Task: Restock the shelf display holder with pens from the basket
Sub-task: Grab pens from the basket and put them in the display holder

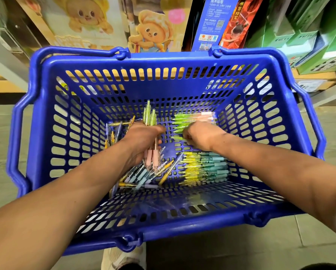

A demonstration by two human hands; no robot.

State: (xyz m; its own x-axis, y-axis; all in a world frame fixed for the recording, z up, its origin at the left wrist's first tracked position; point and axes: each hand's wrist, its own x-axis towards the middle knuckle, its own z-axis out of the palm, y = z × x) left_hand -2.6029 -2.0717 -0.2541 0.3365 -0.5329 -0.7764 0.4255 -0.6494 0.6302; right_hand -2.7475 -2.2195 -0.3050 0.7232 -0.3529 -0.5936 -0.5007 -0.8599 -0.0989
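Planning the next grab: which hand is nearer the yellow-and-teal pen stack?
Right. The right hand is just beyond the yellow-and-teal stack, at the green pens; the left hand is off to its left, holding a green-and-pink bunch.

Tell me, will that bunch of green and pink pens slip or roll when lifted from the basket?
The bunch of pens looks stiff and light; the left hand grips several at once. Smooth clear barrels may slide, since they sit uneven in the grip. Loose ones probably roll: other pens lie scattered on the basket floor.
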